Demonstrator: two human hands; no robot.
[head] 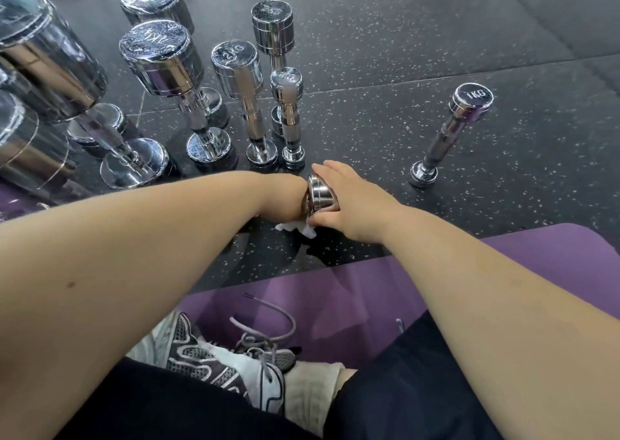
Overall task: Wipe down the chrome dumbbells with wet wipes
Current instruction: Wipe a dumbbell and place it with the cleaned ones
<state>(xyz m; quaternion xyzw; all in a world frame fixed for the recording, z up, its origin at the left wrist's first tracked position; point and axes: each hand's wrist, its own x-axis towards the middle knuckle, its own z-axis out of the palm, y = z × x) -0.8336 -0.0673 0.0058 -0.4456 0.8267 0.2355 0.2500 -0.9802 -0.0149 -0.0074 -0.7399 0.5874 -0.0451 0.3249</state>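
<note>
A small chrome dumbbell (319, 195) lies low over the black speckled floor, only one round end showing between my hands. My right hand (349, 201) is closed around that end from the right. My left hand (288, 201) is mostly hidden behind my own wrist, pressed to the dumbbell's left side. A white wet wipe (297, 228) sticks out beneath both hands; which hand pinches it is hidden. Several chrome dumbbells stand upright in a row behind, among them a 2 kg one (240, 80). A lone 1 kg dumbbell (453, 134) stands to the right.
Bigger chrome dumbbells (50, 70) crowd the far left. A purple mat (436, 271) lies under my legs, with my grey and white sneaker (228, 365) and its loose laces on it. Bare floor (369, 130) lies between the row and the 1 kg dumbbell.
</note>
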